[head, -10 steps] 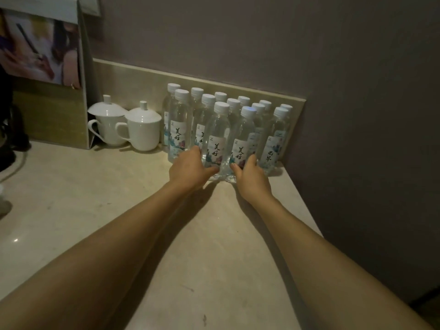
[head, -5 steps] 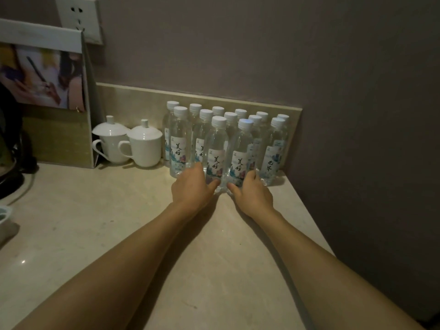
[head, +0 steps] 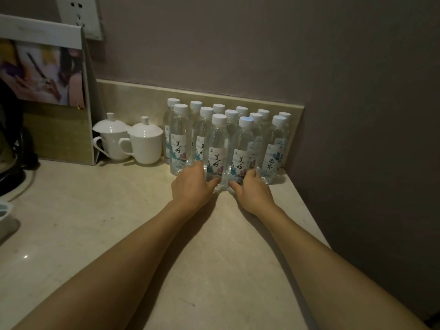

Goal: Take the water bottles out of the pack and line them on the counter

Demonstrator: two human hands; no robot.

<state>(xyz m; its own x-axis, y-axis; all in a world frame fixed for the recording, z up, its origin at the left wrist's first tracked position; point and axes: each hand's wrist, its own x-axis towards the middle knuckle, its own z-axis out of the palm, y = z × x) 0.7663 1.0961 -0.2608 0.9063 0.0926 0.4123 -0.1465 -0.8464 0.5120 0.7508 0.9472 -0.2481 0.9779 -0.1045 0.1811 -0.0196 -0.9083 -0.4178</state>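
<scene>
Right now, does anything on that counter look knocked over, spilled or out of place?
Nothing stands out. The water bottles all stand upright with caps on, in rows against the backsplash. The left hand and right hand touch the two front bottles. The two lidded cups sit upright.

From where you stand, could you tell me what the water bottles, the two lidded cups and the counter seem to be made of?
Water bottles: clear thin plastic, see-through, with white caps and printed labels.
Lidded cups: probably glazed white ceramic, smooth and faintly glossy.
Counter: polished beige stone or a stone-look surface, with faint veining and a small glint.

The beige stone counter [head: 100, 225] carries water bottles [head: 215, 148], two lidded cups [head: 145, 144].
</scene>
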